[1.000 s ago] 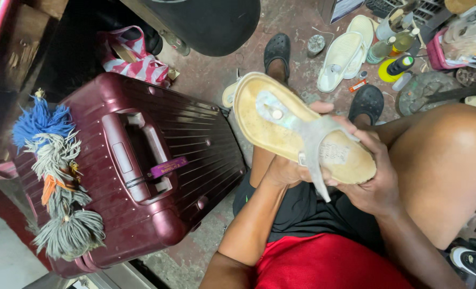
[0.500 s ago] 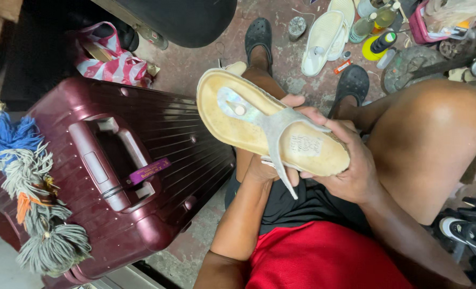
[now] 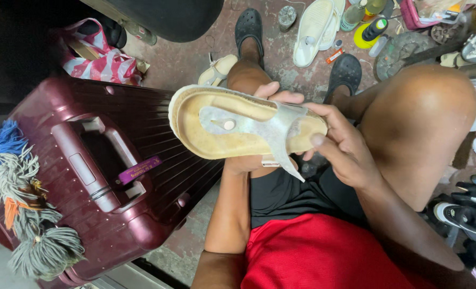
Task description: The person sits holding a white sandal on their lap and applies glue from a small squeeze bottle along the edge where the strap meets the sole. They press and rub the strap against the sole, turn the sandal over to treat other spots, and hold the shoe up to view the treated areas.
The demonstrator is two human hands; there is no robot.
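The right hand point(image 3: 338, 145) grips the heel end of a tan sandal point(image 3: 232, 128), held sole-down above the lap. The left hand point(image 3: 248, 160) clasps it from underneath, beside a maroon suitcase point(image 3: 104, 176).

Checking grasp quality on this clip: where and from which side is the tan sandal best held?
Grip the tan sandal at its heel end, from the right, as the right hand does. The flat sole lets the thumb press on top with fingers beneath, leaving the strap and toe post clear.
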